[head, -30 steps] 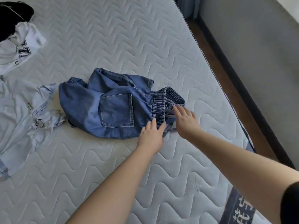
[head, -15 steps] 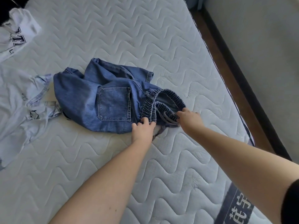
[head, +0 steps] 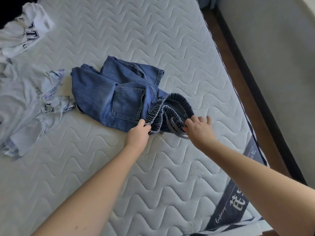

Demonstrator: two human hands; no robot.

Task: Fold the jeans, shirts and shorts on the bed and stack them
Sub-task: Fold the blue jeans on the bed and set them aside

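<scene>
A crumpled pair of blue denim shorts (head: 119,92) with an elastic waistband lies in the middle of the quilted mattress (head: 153,40). My left hand (head: 138,135) pinches the near left part of the waistband. The right side of the waistband is gripped by my right hand (head: 199,128), next to a loose grey drawstring. The waistband gapes open between the two hands. A pale blue shirt (head: 25,99) lies rumpled at the left edge. Above it sits a white shirt with dark letters (head: 25,33).
A dark garment (head: 8,12) shows in the top left corner. The mattress's right edge (head: 242,106) drops to a brown floor strip and a grey wall. A dark blue label band (head: 235,201) crosses the near right corner.
Both hands have closed on the waistband and drawn it apart, so it now gapes open. The shorts have bunched up a little toward the hands.
</scene>
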